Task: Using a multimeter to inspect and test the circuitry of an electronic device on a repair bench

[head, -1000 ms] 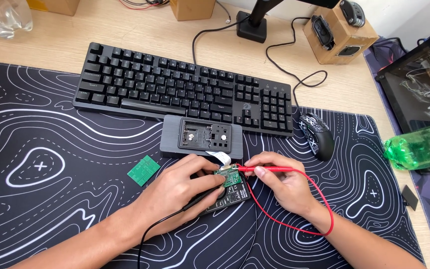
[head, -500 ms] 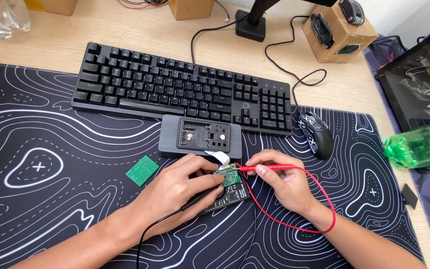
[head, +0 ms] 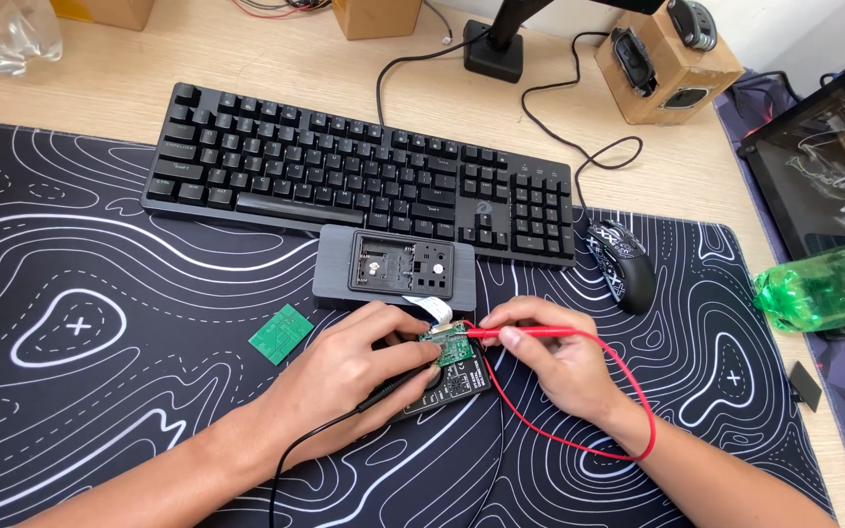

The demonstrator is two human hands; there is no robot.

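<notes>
We see a small green circuit board [head: 455, 346] lying on top of a dark rectangular module [head: 447, 383], both on the black desk mat with white wavy lines [head: 100, 391] that covers the surface. Our right hand [head: 550, 357] is closed around a red test probe [head: 520, 333], its tip resting on the board's upper edge, with a red lead [head: 628, 430] looping round the wrist. Our left hand [head: 349, 376] is curled about a black probe [head: 398, 386] and touches the board's left side. So probing is under way: both tips appear placed, while a second green board [head: 281, 333] lies apart, untouched. Just beyond sits an opened grey casing [head: 395, 269], then a black keyboard [head: 344, 171] and a patterned mouse [head: 620, 262]; a green plastic bottle [head: 823, 288] lies far right.
</notes>
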